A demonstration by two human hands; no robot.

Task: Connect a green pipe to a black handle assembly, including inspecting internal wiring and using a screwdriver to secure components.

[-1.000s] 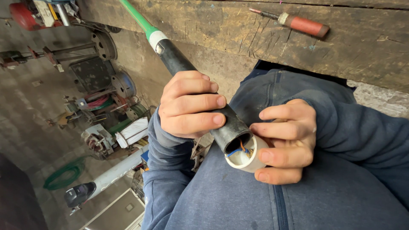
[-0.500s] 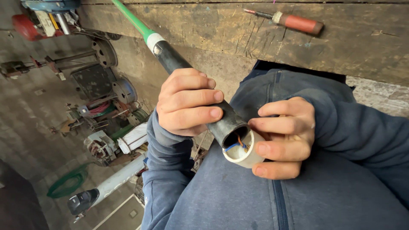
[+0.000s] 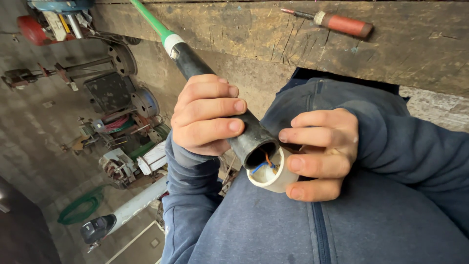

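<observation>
The left hand (image 3: 207, 115) is wrapped tight around a dark pipe (image 3: 229, 117), close to its open end. The pipe runs up and away to a white band and then a green part (image 3: 149, 19). It looks hard and stiff, and maybe a bit heavy because it is long — so a full grip near the end, like this one, seems the best place to hold it.

The right hand (image 3: 320, 154) pinches a short white plastic sleeve (image 3: 273, 176) between fingers and thumb, right at the mouth of the pipe and touching it. The sleeve looks light and smooth, so it could slip.

Thin blue and orange wires (image 3: 264, 164) poke out inside — they look soft and bendy and easy to hurt.

Both hands sit over the person's blue jacket (image 3: 342, 225). A red-handled screwdriver (image 3: 337, 22) lies on the wooden bench (image 3: 244, 29) above.
</observation>
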